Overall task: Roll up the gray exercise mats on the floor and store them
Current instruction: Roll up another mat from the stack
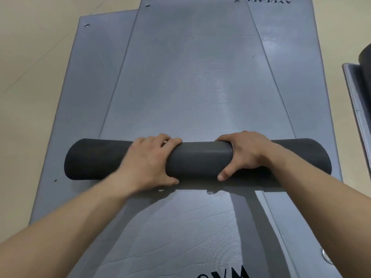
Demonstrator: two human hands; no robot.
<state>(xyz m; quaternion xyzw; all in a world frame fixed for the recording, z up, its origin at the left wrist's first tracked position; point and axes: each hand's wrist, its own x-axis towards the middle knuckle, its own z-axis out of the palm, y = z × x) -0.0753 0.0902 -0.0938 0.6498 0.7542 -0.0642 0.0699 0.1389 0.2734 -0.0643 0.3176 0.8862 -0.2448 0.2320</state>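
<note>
A gray exercise mat (190, 77) lies flat on top of other gray mats and is partly rolled into a dark roll (200, 159) across the middle of the view. My left hand (148, 159) wraps over the roll left of centre, fingers curled over its far side and thumb on the near side. On the roll right of centre sits my right hand (241, 153), gripping it the same way. The unrolled part of the mat stretches away from me beyond the roll.
More gray mats lie beneath: one sticks out at the left (86, 87), one at the right (297, 81), one below me (180, 237). A further mat edge (355, 93) and a dark rolled mat (365, 55) sit at the right. Beige floor (40, 57) lies to the left.
</note>
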